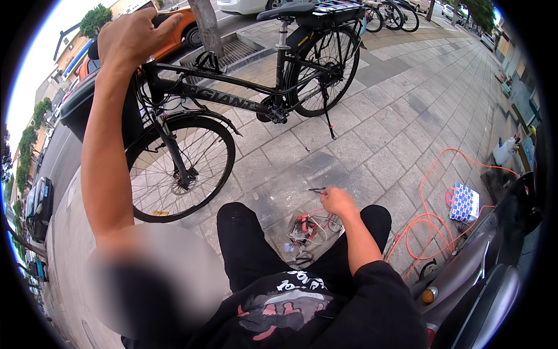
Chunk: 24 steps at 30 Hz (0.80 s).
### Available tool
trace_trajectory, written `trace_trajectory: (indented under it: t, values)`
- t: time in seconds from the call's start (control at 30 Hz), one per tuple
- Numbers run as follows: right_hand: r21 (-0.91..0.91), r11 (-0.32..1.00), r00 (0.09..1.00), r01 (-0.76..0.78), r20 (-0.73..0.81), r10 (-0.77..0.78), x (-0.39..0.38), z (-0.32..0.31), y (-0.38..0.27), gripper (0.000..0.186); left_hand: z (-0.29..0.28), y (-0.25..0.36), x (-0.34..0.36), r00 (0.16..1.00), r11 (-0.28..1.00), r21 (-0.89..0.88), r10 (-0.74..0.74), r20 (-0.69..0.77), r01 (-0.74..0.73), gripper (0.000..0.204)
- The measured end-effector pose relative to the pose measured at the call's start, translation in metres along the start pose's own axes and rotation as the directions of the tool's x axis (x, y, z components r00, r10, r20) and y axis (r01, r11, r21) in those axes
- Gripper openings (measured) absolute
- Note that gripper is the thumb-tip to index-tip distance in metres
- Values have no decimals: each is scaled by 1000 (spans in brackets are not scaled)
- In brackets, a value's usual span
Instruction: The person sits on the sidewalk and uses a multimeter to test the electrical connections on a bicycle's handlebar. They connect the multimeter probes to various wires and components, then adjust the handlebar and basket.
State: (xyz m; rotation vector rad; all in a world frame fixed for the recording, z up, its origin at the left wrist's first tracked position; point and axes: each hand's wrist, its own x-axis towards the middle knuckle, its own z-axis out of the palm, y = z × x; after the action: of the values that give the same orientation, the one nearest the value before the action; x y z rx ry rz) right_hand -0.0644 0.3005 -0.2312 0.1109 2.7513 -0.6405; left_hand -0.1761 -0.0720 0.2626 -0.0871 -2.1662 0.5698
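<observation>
My left hand [131, 35] is raised at the upper left, fingers closed over the handlebar of a black bicycle [273, 99], which stands side-on before me with a black front basket [75, 116]. Its front wheel [180, 168] is just left of my knees. My right hand [336, 200] is low, between my knees and the bike, closed on a small dark tool [315, 189] that looks like pliers, too small to be sure. Below that hand, red and black tools [304, 227] lie with wires in a pile on the paving.
An orange hose [430, 221] coils at the right, beside a checked box [465, 203], a white jug [504, 150] and a grey scooter [476, 279]. A tree trunk [206, 32], drain grate [229, 55], parked bicycles [392, 16] and cars [36, 209] stand around the pavement [401, 122].
</observation>
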Motion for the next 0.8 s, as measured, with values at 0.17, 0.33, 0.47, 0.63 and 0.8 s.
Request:
trace_trajectory:
  t: [0.17, 0.33, 0.47, 0.63, 0.8]
  values:
    - [34, 999, 1000, 3, -10, -3, -4, -8, 3, 39, -11, -21, -11, 1000, 992, -129, 0, 28, 4, 67]
    - [36, 997, 998, 64, -24, -63, -9, 0, 2, 40, -13, -80, -29, 994, 962, -266, 38, -105, -64, 62]
    - [17, 996, 996, 92, -9, -92, -15, -2, -2, 41, -7, -127, -41, 994, 935, -345, -56, 89, 83, 61]
    - [23, 993, 993, 119, 12, -119, -15, 2, -16, 41, -62, -102, -60, 964, 843, -477, -264, 37, 249, 37]
    - [47, 995, 996, 92, -1, -92, -12, 0, -16, 37, -45, -78, -41, 969, 959, -284, -82, -233, 13, 44]
